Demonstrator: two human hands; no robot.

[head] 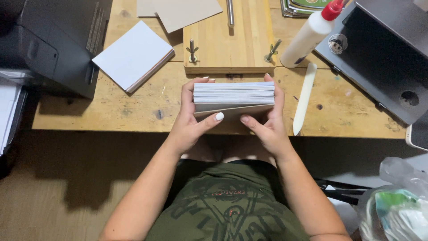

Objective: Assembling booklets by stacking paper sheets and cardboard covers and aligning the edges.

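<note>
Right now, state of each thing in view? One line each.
Paper block: stood on edge, gripped from both sides.
Left hand: clasped on the block's left end.
Right hand: clasped on its right end.
Glue bottle: lying tilted, red cap on.
Wooden press: open, nothing clamped.
White paper stack: flat on table.
Bone folder: lying flat, untouched.

Left hand (189, 118) and right hand (267, 120) face each other, fingers seemingly curled.

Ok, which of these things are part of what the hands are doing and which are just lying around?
In hand:
left hand
right hand
paper stack
grey card

Lying about:
wooden press
glue bottle
bone folder
white pad
printer
laptop
</note>
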